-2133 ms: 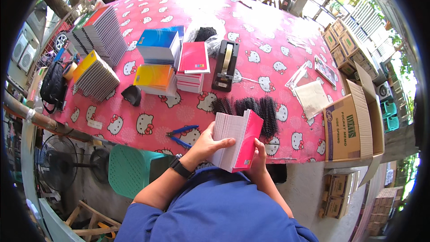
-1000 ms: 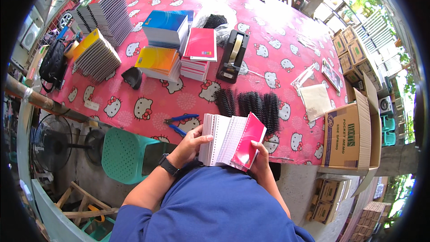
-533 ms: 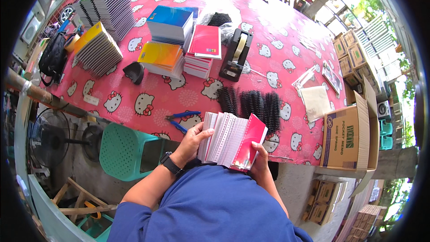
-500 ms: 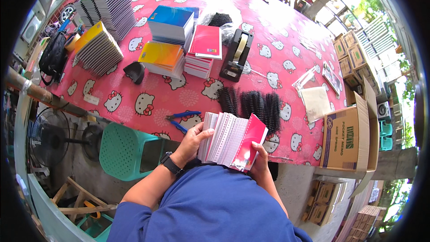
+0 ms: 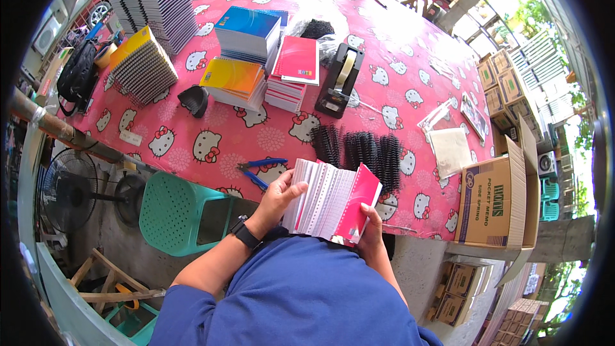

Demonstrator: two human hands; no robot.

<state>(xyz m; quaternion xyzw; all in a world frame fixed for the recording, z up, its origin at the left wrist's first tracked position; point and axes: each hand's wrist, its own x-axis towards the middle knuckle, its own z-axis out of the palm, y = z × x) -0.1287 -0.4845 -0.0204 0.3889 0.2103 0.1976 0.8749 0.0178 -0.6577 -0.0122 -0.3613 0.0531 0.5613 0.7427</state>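
Observation:
Close to my body, at the near edge of the table, I hold a stack of punched notebook sheets [image 5: 322, 198] fanned out sideways, with a pink cover [image 5: 360, 206] on its right side. My left hand [image 5: 279, 205] is closed around the left end, thumb on top. My right hand [image 5: 370, 227] grips the lower right edge by the pink cover. Just beyond the sheets lie several black spiral binding coils [image 5: 371, 155]. Blue-handled pliers [image 5: 262, 168] rest to the left of them.
Stacks of pink notebooks [image 5: 295, 64], blue notebooks [image 5: 246, 29] and yellow notebooks [image 5: 230, 80] stand across the table [image 5: 250, 138]. A black tape dispenser [image 5: 339, 83] sits beside them. To the right is an open cardboard box [image 5: 490, 202]; a green stool [image 5: 173, 211] stands at the left.
My hands stay nearly in place, still holding the fanned sheets and pink cover. The view has shifted very slightly; nothing has been picked up or put down.

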